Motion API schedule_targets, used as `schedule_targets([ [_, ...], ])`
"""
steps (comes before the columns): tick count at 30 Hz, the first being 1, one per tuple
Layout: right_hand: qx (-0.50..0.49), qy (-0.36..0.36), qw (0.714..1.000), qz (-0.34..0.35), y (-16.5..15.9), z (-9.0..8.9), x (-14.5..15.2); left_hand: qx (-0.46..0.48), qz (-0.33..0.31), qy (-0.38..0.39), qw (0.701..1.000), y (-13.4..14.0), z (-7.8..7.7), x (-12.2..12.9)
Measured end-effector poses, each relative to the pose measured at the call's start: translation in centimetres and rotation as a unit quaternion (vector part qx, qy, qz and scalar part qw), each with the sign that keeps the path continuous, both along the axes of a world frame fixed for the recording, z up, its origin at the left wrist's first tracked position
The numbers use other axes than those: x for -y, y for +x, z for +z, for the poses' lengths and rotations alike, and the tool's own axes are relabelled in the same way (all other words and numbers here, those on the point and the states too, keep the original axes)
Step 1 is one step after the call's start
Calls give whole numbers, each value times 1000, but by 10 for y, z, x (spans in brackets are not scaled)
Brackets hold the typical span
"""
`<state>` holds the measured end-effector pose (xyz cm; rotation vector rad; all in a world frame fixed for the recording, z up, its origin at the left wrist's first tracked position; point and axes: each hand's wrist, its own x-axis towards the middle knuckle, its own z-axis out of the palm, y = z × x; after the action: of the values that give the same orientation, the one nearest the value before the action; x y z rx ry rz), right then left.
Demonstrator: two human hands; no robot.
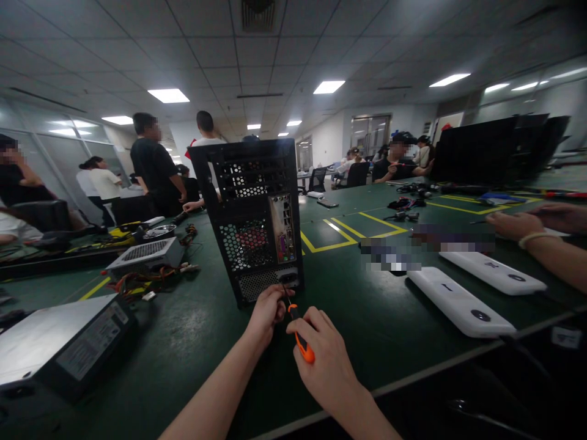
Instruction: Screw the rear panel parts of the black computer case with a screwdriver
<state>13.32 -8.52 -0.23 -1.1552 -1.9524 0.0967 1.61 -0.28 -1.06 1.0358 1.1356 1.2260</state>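
A black computer case (257, 220) stands upright on the green table, its rear panel towards me. My right hand (325, 351) grips an orange and black screwdriver (300, 336), whose thin shaft points up at the lower right of that panel. My left hand (268, 311) is at the case's bottom edge, thumb and fingers pinched close to the screwdriver's tip. What those fingers hold, if anything, is too small to make out. Just above them sits the power supply (259, 285) in the case, with its socket at the right.
Two loose power supply units, one near (68, 342) and one farther back (144, 256), lie at left with cables. White oblong devices (458, 302) lie at right, near another person's hands (518, 226). Dark monitors (477, 153) stand behind. Yellow tape marks the table; several people work beyond.
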Motion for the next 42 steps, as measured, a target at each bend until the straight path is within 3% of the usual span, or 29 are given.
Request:
schedule_targets([
  [7,-70,0,998,1,2,2,-2,-7,8,10,1000,1,-1,0],
  [13,-29,42,999,-9,0,-1,-3,-19,8,15,1000,0,-6,-3],
  [20,-80,-13,996,-33,-1,-4,-3,4,-7,2,1000,-1,-4,-2],
  [25,-33,9,999,-5,0,-7,-4,21,-28,-21,999,-1,-5,-3],
  [30,-23,6,1000,5,0,-1,-3,28,-11,-2,1000,-1,-5,-4],
  [37,-42,15,999,-20,-2,-5,-4,25,-16,-16,999,-1,-5,-4],
  [42,5,33,999,-33,-3,-6,-3,7,-17,6,1000,-1,-5,-5],
])
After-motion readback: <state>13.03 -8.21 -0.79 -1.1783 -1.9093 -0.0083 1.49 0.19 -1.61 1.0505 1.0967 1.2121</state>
